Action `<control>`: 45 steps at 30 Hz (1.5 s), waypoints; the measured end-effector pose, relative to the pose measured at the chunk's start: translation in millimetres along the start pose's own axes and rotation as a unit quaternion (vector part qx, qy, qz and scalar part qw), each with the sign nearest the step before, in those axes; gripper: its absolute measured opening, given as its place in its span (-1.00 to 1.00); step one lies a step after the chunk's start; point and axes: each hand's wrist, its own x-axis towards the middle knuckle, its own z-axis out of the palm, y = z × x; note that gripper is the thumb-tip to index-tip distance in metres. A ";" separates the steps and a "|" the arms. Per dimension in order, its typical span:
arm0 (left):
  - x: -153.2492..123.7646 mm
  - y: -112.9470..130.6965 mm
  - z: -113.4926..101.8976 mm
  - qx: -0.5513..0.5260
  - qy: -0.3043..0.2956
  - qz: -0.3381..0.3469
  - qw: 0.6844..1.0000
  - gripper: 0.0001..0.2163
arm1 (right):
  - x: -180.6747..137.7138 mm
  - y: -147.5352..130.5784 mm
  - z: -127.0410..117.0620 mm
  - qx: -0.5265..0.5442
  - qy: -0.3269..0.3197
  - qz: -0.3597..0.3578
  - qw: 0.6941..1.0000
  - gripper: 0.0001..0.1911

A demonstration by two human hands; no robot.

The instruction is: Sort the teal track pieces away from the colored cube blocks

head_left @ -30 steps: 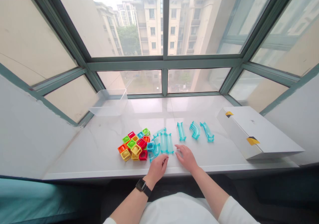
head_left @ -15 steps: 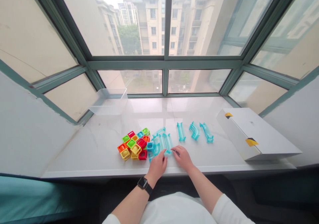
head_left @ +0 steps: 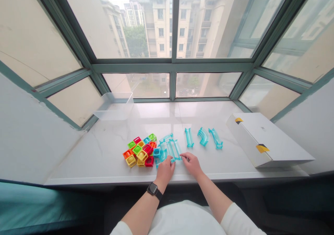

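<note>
Turquoise track pieces [head_left: 173, 150], partly hidden by left hand [head_left: 165, 171], right hand [head_left: 191, 164] touching

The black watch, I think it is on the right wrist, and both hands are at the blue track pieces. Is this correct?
Not quite: the watch is on the left wrist, not the right, as the head view shows. The left hand and right hand are at the blue track pieces, as you said.
</note>
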 end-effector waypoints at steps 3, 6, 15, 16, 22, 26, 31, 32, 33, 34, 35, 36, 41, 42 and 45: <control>1.1 1.4 0.1 0.027 -0.011 -0.006 1.000 -0.89 | 0.0 -0.1 -1.4 0.007 0.006 0.005 1.000 -0.76; 0.0 1.6 -0.8 0.043 -0.016 -0.006 0.999 -0.90 | 0.2 -0.7 -3.0 0.014 0.023 0.014 1.000 -0.75; 2.4 10.9 -6.0 0.073 -0.040 -0.022 0.996 -0.55 | 0.0 -2.1 -4.1 0.020 0.020 0.021 0.999 -0.76; 2.5 12.0 -6.0 0.085 -0.041 -0.015 0.995 -0.51 | -0.1 -2.0 -4.5 0.021 0.021 0.022 0.999 -0.77; 0.8 13.7 -2.5 0.122 -0.023 0.031 0.992 -0.46 | -0.3 -2.2 -6.1 0.025 0.031 0.026 0.999 -0.77; 1.4 13.0 0.1 0.107 -0.013 0.052 0.993 -0.46 | 0.2 -4.1 -6.4 0.029 0.040 0.027 0.998 -0.78; 4.5 15.0 -3.2 0.137 -0.044 0.043 0.989 -0.45 | -7.7 -10.2 -11.2 0.029 0.046 0.038 0.998 -0.77; 5.2 15.9 -4.8 0.140 -0.047 0.039 0.988 -0.45 | -11.0 -11.3 -12.9 0.026 0.045 0.036 0.998 -0.77; 5.9 17.0 -6.4 0.144 -0.050 0.036 0.988 -0.45 | -14.6 -12.3 -14.8 0.022 0.044 0.033 0.998 -0.77; 6.7 18.2 -8.0 0.148 -0.054 0.034 0.987 -0.45 | -18.2 -13.2 -16.9 0.019 0.043 0.030 0.998 -0.77; 7.4 19.4 -9.4 0.155 -0.061 0.033 0.986 -0.45 | -21.6 -14.2 -19.2 0.018 0.043 0.026 0.999 -0.77; 8.2 20.8 -10.9 0.162 -0.068 0.032 0.984 -0.45 | -24.4 -15.4 -21.8 0.017 0.045 0.023 0.999 -0.78; 12.0 29.3 -22.0 0.184 -0.091 0.040 0.978 -0.50 | -28.0 -30.3 -37.6 0.018 0.056 -0.024 0.998 -0.82; 12.4 32.2 -26.5 0.179 -0.096 0.043 0.978 -0.51 | -27.0 -34.9 -41.1 0.015 0.055 -0.038 0.998 -0.82; 11.3 44.5 -45.1 0.124 -0.097 0.041 0.987 -0.55 | -23.8 -49.8 -50.8 0.001 0.052 -0.074 0.996 -0.83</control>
